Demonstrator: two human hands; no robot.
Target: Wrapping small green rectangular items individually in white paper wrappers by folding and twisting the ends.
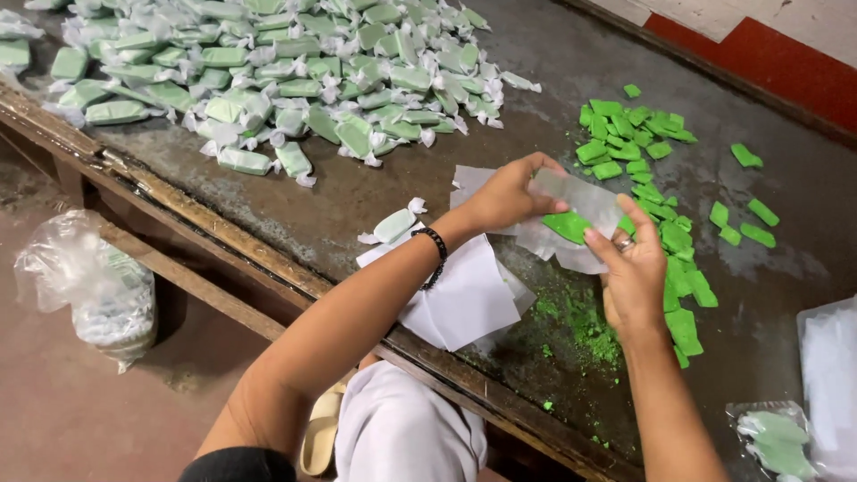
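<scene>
The left hand (504, 192) and the right hand (629, 277) are holding one clear wrapper (580, 201) above the desk (357, 210), with a green piece (568, 226) lying on it.

1. Left fingers (544, 165) are pinching the wrapper's far edge, at 12 o'clock of the piece. Keep this pinch light so the film is staying flat.
2. Right fingers (600, 248) are pressing together under the near edge, at 5 o'clock of the piece, with the thumb on the underside. A ring (625, 242) is showing on one finger.
3. The piece is sitting near the wrapper's lower left edge, not at its centre. Judged from this, centring it before folding is giving even ends for twisting.
4. Hold the work over the paper stack (464, 299), at 7 o'clock of the hands, so crumbs (576, 317) are not falling onto finished goods.

Supplies: bare pieces (647, 170) are lying at 1 to 4 o'clock of the hands. The wrapped pile (268, 71) is lying at 10 o'clock, well apart; one wrapped piece (393, 225) is lying just beside the left wrist.
</scene>
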